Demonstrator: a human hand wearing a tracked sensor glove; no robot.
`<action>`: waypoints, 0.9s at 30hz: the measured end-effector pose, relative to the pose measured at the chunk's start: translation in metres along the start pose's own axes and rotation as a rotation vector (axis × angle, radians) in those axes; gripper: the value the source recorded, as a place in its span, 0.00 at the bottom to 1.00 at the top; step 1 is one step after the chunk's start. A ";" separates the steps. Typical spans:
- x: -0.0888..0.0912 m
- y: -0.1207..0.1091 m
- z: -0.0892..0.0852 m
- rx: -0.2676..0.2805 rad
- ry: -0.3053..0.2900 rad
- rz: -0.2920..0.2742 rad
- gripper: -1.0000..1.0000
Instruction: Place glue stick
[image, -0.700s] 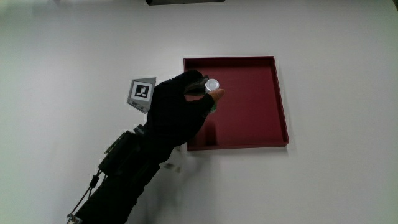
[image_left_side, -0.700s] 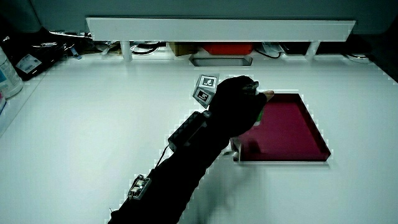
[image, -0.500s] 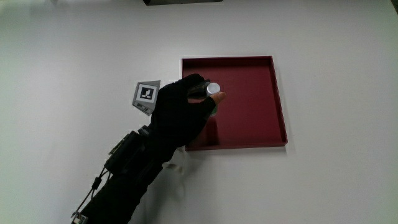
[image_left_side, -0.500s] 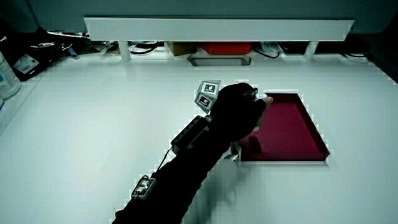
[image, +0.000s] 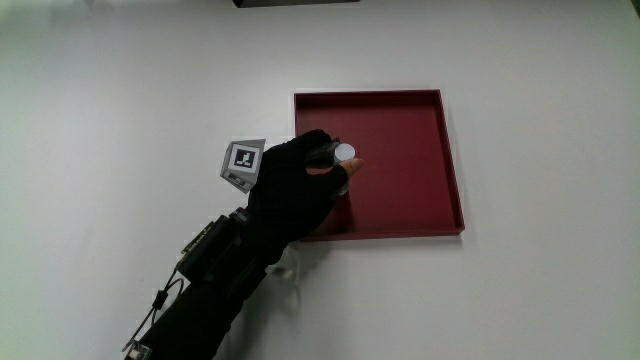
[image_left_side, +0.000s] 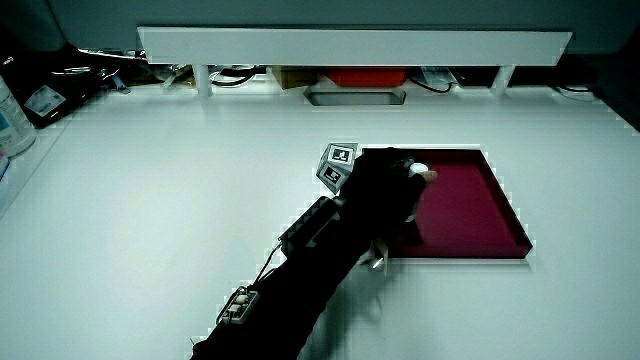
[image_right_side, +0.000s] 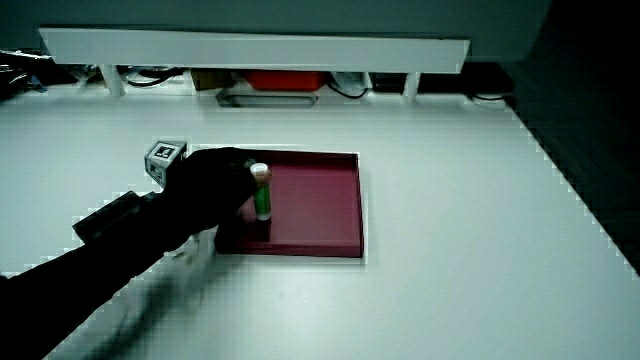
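The glue stick (image_right_side: 261, 192) is a green tube with a white cap (image: 345, 153), held upright inside the dark red tray (image: 410, 150). Its base is down near the tray floor; contact with the floor is not clear. The gloved hand (image: 300, 185) reaches over the tray's rim and is shut on the stick, fingers wrapped around its upper part. In a side view the hand (image_left_side: 385, 190) hides most of the tube and only the cap (image_left_side: 419, 169) shows. The patterned cube (image: 243, 161) sits on the hand's back, outside the tray.
The tray (image_right_side: 325, 215) lies on a white table (image: 120, 100). A low white partition (image_left_side: 350, 45) stands at the table's edge farthest from the person, with clutter under it, including a red box (image_right_side: 283, 79). The forearm carries a black device (image: 215, 250) with a cable.
The hand has lowered the glue stick into the tray, still gripping it. The stick stands lower and closer to the tray floor than before.
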 end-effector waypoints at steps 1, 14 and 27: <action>0.001 0.000 0.000 -0.002 0.012 0.001 0.50; 0.002 -0.001 -0.002 -0.017 0.004 0.027 0.44; -0.002 -0.002 -0.003 -0.009 -0.017 0.049 0.23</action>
